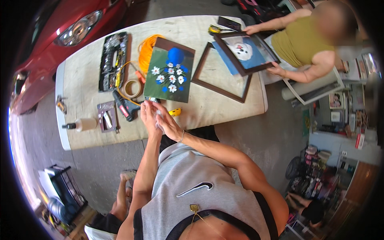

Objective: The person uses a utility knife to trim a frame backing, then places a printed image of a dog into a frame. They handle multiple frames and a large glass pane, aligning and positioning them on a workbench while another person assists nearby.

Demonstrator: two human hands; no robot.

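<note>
My left hand (149,117) and my right hand (169,123) meet at the near edge of the table, fingers bent and pressed together. Something small and whitish shows between them, too blurred to name. Just beyond my fingertips lies a painting (164,86) of white daisies and a blue vase on dark green, upside down to me. To the left of my hands is a black and red drill-like tool (122,106), and a yellow tool (175,112) sits close on the right. An empty dark brown picture frame (245,93) rests right of the painting.
Across the table (224,120), a person (302,44) holds a dark frame (244,72) over a white dog picture (242,52). Leftward are an orange cord coil (146,52), tape roll (133,88), tool case (107,76) and spray bottle (86,124). A red car (48,60) stands beyond.
</note>
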